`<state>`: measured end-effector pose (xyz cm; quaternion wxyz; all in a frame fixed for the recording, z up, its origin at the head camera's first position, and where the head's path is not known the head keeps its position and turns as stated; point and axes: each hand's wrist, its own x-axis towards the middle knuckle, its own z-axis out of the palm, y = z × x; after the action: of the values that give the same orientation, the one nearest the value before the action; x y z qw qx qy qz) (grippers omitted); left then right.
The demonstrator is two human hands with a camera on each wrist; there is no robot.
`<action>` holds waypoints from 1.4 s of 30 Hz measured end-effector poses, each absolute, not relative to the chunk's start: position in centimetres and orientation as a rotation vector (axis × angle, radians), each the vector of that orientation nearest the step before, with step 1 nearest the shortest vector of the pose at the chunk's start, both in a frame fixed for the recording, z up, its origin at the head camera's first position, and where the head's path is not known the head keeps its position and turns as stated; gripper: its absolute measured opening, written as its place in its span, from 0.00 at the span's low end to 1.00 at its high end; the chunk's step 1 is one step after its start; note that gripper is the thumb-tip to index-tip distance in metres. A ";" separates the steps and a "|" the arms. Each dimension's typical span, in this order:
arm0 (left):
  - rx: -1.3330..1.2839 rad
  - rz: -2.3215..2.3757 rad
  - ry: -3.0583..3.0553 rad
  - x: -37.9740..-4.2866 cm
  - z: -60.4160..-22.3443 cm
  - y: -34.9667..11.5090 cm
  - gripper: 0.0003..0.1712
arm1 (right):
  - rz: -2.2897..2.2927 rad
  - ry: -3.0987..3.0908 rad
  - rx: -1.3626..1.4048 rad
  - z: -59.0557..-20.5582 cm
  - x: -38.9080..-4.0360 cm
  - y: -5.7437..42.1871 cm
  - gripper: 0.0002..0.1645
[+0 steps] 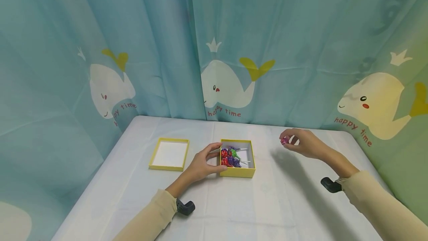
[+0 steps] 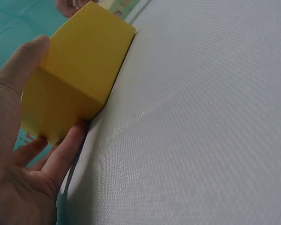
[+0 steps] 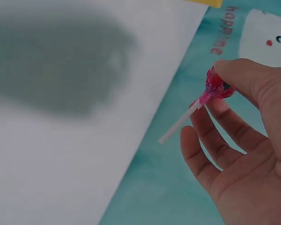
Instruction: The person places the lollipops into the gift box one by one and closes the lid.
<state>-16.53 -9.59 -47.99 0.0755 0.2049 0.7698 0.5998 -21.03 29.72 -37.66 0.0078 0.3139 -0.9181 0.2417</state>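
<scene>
A lollipop in a shiny pink-red wrapper (image 3: 218, 85) is pinched by its head between the thumb and fingers of my right hand (image 1: 305, 143). Its white stick (image 3: 178, 123) points away from the palm. This hand is raised over the right part of the table and casts a shadow. My left hand (image 1: 202, 163) grips the left end of an open yellow box (image 1: 237, 172), thumb at the near corner and fingers along the side. Inside the box lie several lollipops (image 1: 230, 157) in red, purple and green wrappers, heads to the left and white sticks to the right.
A yellow-rimmed lid (image 1: 168, 154) lies with its white inside up, left of the box. White cloth (image 1: 254, 207) covers the table. Blue-green curtains (image 1: 167, 47) with whale prints hang right behind the table's far edge and along its sides.
</scene>
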 end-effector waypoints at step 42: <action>0.645 1.799 2.302 -16.6 -48.1 -9.8 0.49 | 1.093 -2.793 1.269 -38.6 -22.4 16.6 0.12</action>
<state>-16.59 -9.76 -48.09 0.0746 0.2150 0.7672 0.5997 -22.37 16.63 -38.56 -0.0575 0.3890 -0.8563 0.3350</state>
